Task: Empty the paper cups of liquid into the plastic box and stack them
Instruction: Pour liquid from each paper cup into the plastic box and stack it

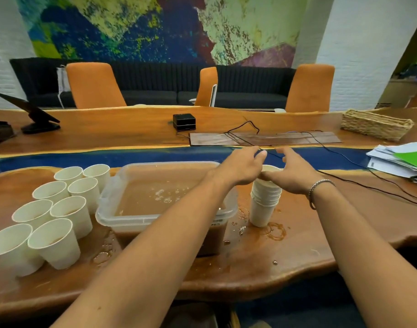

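Observation:
A stack of empty white paper cups (265, 202) stands on the wooden table just right of the clear plastic box (122, 221), which holds brown liquid. Both hands hover at the top of the stack. My left hand (243, 165) sits at the left of the top cup with its fingers loosely curved and holds nothing. My right hand (291, 172) is on the right, with its thumb lying against the top cup's near side and its fingers spread above the rim. Several white cups holding brown liquid (58, 209) stand in a cluster left of the box.
Brown drips and a ring of spill (276, 230) wet the table around the stack and box. Black cables (344, 183) run across the table behind and to the right. Papers (399, 159) lie at the right edge, and a woven basket (375, 125) and a small black box (184, 121) sit farther back.

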The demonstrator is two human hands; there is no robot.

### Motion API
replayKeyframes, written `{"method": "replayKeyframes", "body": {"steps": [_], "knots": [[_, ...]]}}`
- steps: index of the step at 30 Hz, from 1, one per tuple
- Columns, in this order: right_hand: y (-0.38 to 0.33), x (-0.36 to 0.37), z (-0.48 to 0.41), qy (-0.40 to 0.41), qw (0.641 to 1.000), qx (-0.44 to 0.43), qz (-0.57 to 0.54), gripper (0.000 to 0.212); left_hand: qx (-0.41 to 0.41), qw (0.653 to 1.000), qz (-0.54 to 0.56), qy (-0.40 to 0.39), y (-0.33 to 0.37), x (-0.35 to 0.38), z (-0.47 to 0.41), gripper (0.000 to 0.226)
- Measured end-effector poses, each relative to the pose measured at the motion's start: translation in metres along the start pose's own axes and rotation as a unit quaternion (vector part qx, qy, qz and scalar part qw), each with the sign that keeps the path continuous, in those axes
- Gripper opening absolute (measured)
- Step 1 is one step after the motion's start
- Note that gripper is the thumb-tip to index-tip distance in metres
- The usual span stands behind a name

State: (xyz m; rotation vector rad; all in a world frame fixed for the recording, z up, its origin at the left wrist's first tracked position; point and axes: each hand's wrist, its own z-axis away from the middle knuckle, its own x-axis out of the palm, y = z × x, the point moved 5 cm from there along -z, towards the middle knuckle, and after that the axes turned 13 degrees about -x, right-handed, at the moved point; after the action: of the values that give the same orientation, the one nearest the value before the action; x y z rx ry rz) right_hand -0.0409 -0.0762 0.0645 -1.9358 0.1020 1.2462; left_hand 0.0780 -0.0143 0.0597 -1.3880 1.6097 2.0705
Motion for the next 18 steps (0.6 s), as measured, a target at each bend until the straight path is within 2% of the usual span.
{"method": "replayKeyframes", "body": {"steps": [6, 10, 12, 15, 18], "knots": [[-0.058, 0.021, -0.03, 0.033, 0.992, -0.116, 0.025, 0.051, 0.038, 0.996, 0.038, 0.066, -0.025, -0.051, 0.001, 0.041], [-0.122, 0.055, -0.059, 0.033, 0.985, -0.169, -0.026, 0.033, 0.022, 0.989, 0.025, 0.143, -0.067, -0.107, -0.001, 0.036], [-0.16, 0.083, -0.08, 0.012, 0.979, -0.194, -0.058, 0.026, -0.011, 0.985, 0.01, 0.174, -0.102, -0.144, -0.002, 0.033], [-0.209, 0.128, -0.102, -0.05, 0.97, -0.219, -0.09, 0.027, -0.073, 0.974, -0.013, 0.214, -0.159, -0.195, -0.005, 0.028], [-0.245, 0.174, -0.12, -0.109, 0.962, -0.234, -0.093, 0.023, -0.145, 0.959, -0.06, 0.235, -0.218, -0.231, -0.006, 0.02]]}}
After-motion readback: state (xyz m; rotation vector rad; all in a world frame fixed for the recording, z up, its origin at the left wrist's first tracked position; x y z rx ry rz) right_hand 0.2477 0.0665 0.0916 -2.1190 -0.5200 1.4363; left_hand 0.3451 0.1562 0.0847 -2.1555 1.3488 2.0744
